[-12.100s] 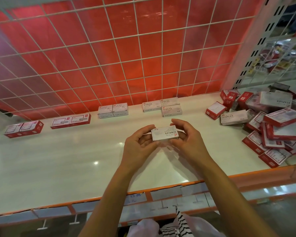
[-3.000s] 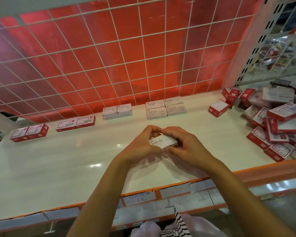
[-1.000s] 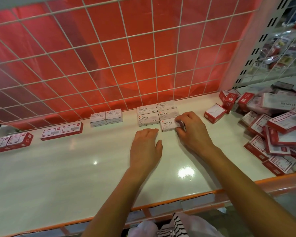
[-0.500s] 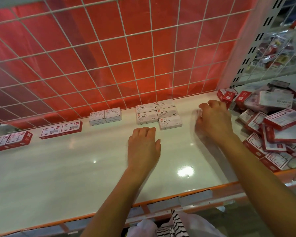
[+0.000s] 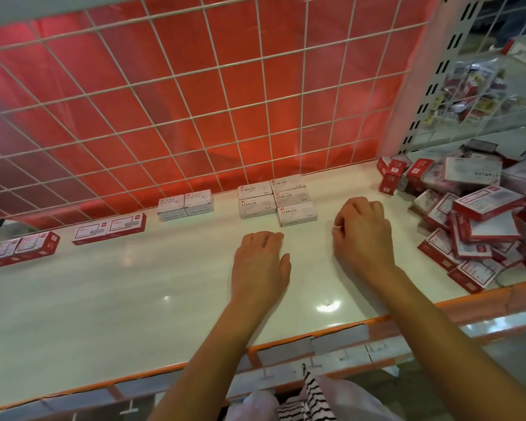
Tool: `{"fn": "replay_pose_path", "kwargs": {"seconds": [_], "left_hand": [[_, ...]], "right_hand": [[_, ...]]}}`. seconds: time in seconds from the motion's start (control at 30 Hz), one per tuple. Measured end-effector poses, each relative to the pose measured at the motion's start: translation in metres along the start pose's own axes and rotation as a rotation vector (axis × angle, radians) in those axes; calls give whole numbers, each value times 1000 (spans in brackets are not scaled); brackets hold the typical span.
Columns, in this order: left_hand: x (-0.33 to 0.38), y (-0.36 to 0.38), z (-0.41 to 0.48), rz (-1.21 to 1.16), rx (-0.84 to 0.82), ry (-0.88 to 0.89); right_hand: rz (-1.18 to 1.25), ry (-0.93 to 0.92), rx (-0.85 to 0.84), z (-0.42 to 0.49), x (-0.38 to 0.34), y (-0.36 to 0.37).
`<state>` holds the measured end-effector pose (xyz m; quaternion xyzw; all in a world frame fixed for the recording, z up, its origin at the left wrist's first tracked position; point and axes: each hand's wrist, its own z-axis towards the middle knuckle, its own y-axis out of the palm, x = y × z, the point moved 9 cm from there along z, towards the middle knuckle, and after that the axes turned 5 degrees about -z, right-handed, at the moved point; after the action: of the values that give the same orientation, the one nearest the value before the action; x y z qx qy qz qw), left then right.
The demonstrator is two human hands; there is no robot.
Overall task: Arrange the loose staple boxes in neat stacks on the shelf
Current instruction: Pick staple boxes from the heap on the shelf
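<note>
My left grip (image 5: 260, 262) rests flat on the white shelf (image 5: 104, 305), fingers relaxed, holding nothing; my right grip (image 5: 362, 235) is beside it, fingers loosely curled, nothing visible inside; the stacked staple boxes (image 5: 278, 202) sit just beyond both; the loose pile (image 5: 483, 220) lies to the right; a wire grid (image 5: 195, 101) over red backs the shelf.

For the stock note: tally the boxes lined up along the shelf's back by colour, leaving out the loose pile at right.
Red boxes: 4
White boxes: 7
Total: 11, counting the tops that show
</note>
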<state>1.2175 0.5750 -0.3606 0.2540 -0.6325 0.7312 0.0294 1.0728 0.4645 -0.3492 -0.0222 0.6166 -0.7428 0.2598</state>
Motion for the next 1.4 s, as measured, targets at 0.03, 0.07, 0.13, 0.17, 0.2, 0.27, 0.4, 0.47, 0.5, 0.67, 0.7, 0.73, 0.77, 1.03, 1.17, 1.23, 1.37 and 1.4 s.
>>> {"fn": "replay_pose_path", "kwargs": {"seconds": [0.03, 0.07, 0.13, 0.17, 0.2, 0.27, 0.4, 0.47, 0.5, 0.67, 0.7, 0.73, 0.77, 1.03, 1.17, 1.23, 1.37, 1.4], "left_hand": [[1, 1, -2, -8, -4, 4], [2, 1, -4, -22, -4, 8], [3, -1, -8, -62, 4, 7], [2, -1, -10, -79, 9, 2], [2, -2, -11, -95, 13, -4], [0, -1, -14, -125, 15, -5], [-1, 1, -17, -181, -8, -16], [-1, 0, -19, -222, -10, -26], [-1, 0, -20, -253, -9, -33], [-3, -7, -26, -431, -1, -40], [-4, -9, -27, -453, 1, -38], [-5, -12, -29, -479, 4, -35], [-7, -14, -30, -505, 8, -31], [-38, -25, -36, -648, 3, -113], [-57, -33, -40, -679, 12, -132], [-69, -36, -41, -698, 10, -150], [-89, -43, -42, -722, 8, -179], [-94, -45, -42, -717, 6, -185]], "right_hand": [[32, -15, 12, -6, -3, 0], [79, -31, 21, -11, -6, 1], [199, -54, 41, -20, -11, -1], [272, -60, 58, -24, -13, -4], [357, -59, 73, -27, -15, -7], [559, -9, 76, -32, -16, -14], [876, 214, -77, -38, -9, 2], [1013, 303, -175, -43, -12, 14], [1081, 340, -212, -46, -14, 18], [1245, 358, -344, -54, -38, 21], [1238, 346, -358, -54, -42, 20], [1231, 338, -367, -55, -46, 20], [1234, 338, -373, -55, -48, 20], [1201, 282, -423, -55, -73, 26], [1163, 220, -474, -56, -93, 34], [1045, 134, -471, -54, -102, 36], [916, 10, -497, -57, -121, 37], [910, -17, -503, -58, -127, 37]]}}
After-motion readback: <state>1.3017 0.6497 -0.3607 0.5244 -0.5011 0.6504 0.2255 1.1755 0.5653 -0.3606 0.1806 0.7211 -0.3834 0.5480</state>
